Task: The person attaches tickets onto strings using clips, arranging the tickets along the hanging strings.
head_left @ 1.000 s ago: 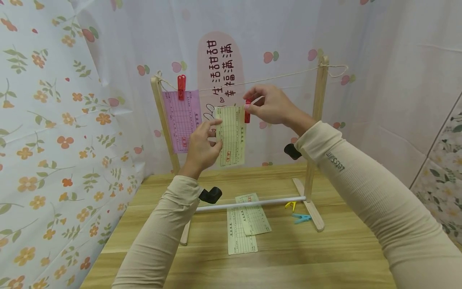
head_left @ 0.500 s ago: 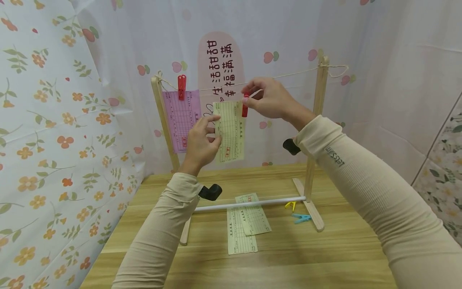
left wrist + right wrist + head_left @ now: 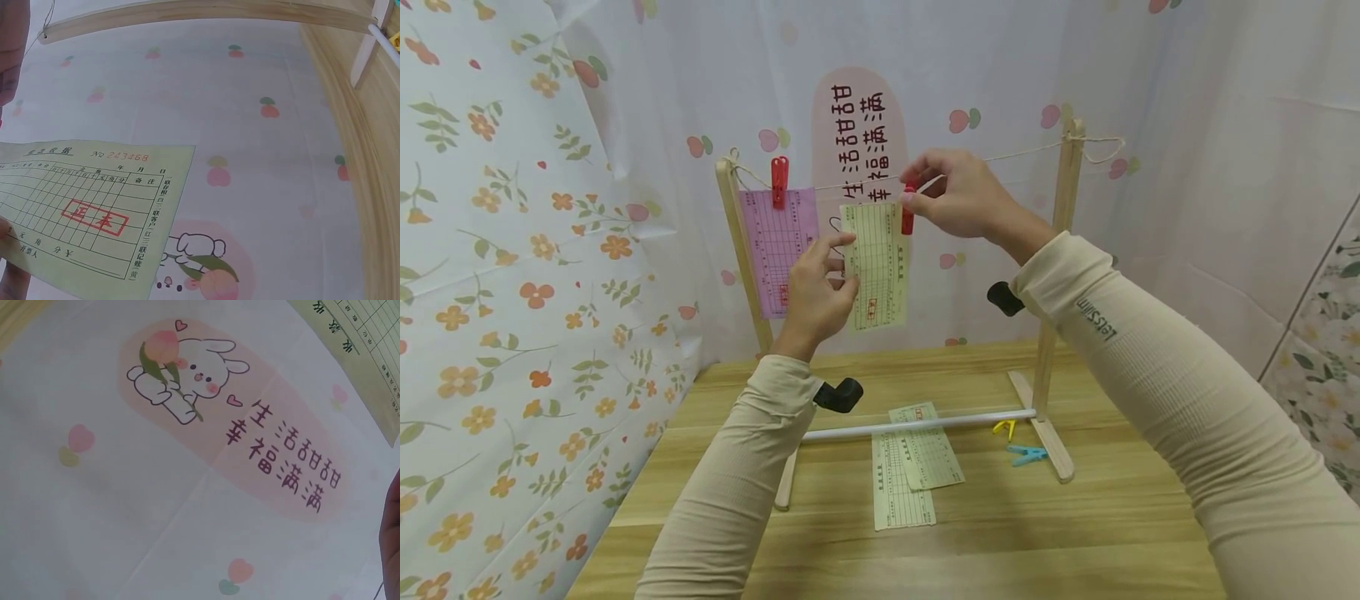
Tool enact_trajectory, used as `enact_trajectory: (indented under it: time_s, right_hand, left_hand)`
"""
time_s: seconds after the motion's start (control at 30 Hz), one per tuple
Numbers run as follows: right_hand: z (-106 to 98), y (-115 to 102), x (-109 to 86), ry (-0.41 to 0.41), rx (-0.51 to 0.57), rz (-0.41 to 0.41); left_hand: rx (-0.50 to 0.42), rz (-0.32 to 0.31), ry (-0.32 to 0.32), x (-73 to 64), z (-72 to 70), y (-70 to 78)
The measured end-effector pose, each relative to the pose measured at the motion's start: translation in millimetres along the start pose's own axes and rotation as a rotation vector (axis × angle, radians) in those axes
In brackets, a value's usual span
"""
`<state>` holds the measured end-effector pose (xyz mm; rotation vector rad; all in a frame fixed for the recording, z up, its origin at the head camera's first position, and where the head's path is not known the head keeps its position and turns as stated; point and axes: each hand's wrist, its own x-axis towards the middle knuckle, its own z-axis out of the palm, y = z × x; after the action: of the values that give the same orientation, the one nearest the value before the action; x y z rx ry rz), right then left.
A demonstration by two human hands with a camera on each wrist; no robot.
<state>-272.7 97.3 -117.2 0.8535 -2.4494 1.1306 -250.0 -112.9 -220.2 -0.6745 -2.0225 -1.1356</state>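
A pale yellow receipt slip (image 3: 874,271) hangs upright in front of the cord (image 3: 1022,153), its top edge a little below it. My left hand (image 3: 818,292) pinches the slip's left edge. In the left wrist view the receipt slip (image 3: 81,219) shows printed lines and a red stamp. With thumb and fingers, my right hand (image 3: 962,193) holds a red clothespin (image 3: 907,215) by the slip's upper right corner. Whether its jaws touch the paper, I cannot tell. Further left, a purple receipt slip (image 3: 775,258) hangs from the cord under another red clothespin (image 3: 779,182).
Two wooden posts, left (image 3: 735,225) and right (image 3: 1060,217), carry the cord. A white rod (image 3: 977,420) joins them low down. On the table (image 3: 1000,533) lie two overlapping yellow slips (image 3: 904,500), a yellow clothespin (image 3: 1004,427) and a blue clothespin (image 3: 1027,454).
Both hands have risen, bringing the yellow slip and the red clothespin up closer to the cord and slightly left. The purple slip stays where it was.
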Motion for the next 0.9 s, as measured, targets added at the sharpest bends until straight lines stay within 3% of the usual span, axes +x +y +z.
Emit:
enact_trajectory:
  time_s: [0.9]
  right_hand:
    - [-6,-21,14.4,0.052,0.002,-0.067]
  left_hand:
    - [0.022,-0.009,0.065,11.7,-4.7,5.4]
